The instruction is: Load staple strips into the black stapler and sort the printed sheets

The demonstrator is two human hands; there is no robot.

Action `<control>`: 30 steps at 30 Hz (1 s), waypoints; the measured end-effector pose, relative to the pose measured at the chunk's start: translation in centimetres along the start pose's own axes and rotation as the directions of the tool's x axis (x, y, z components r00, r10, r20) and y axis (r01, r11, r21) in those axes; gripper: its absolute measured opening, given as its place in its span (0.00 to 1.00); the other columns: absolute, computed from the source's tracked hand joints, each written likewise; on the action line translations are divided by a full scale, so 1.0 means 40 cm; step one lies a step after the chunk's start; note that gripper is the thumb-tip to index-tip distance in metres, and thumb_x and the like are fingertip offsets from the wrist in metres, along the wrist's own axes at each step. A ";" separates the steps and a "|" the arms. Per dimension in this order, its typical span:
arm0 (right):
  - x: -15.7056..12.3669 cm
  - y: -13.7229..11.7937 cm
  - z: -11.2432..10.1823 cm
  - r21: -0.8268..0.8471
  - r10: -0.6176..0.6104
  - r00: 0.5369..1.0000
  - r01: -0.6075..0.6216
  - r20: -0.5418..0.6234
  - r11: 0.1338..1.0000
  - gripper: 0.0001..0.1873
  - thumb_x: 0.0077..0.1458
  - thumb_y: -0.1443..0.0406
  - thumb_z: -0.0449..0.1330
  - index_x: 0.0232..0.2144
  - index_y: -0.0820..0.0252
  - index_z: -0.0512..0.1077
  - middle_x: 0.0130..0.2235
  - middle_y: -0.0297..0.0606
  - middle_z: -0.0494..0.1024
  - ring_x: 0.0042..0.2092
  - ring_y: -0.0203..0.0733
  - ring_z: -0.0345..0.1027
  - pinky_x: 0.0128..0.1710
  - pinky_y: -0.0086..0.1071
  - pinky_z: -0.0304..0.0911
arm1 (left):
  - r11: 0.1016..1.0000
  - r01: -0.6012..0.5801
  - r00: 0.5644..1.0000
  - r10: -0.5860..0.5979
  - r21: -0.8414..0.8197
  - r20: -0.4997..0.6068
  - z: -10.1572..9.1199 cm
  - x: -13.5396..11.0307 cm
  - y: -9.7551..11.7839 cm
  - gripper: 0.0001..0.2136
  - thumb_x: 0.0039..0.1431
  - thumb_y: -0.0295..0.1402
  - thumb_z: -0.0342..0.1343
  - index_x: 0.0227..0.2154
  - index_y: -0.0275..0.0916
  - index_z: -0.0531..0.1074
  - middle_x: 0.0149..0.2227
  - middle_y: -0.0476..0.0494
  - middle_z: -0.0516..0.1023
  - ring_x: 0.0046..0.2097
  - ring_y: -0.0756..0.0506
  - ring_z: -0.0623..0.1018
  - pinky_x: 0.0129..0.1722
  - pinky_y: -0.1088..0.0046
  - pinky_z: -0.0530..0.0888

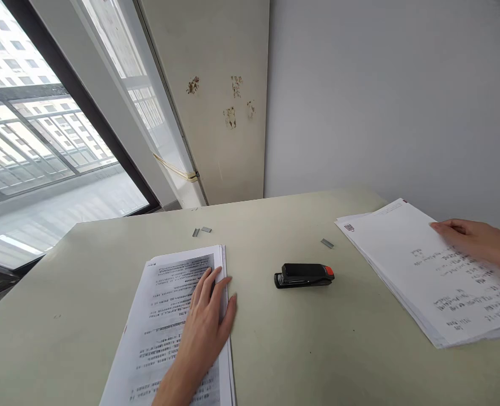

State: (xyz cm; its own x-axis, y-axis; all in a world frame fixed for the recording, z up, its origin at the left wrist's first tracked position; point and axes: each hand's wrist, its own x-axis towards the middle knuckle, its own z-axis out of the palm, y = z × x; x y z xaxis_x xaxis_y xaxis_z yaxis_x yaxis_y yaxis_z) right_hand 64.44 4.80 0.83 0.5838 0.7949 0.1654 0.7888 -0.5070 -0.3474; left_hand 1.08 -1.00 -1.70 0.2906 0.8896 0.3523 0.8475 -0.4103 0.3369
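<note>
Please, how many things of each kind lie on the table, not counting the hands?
Paper stacks: 2
Stapler: 1
Staple strips: 3
Total: 6

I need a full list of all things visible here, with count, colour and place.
table: one, pale beige, lower picture
left paper stack: one, white, printed, table's left
right paper stack: one, white, printed, table's right
stapler: one, black with red end, between the stacks
staple strips: three, grey, two beyond left stack, one beyond stapler
window: one, dark frame, far left
wall: one, grey, behind table
left hand: one, bare, flat on left stack
right hand: one, bare, resting on right stack
</note>
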 end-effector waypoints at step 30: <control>-0.185 -0.187 0.038 -0.036 -0.219 0.969 0.224 0.114 0.974 0.20 0.66 0.51 0.57 0.55 0.53 0.69 0.60 0.53 0.77 0.54 0.56 0.75 0.43 0.42 0.68 | 1.000 -0.012 1.000 0.012 0.001 0.000 -0.005 0.000 0.005 0.16 0.73 0.35 0.52 0.61 0.47 0.68 0.68 0.38 0.69 0.73 0.30 0.63 0.64 0.39 0.72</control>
State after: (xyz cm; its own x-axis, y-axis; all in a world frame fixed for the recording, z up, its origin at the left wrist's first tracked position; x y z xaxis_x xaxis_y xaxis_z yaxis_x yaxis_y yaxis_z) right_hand 53.92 3.24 0.79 0.3712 0.9193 0.1311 0.9060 -0.3276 -0.2681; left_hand 1.18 -1.11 -1.44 0.3011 0.8844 0.3565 0.8442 -0.4211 0.3316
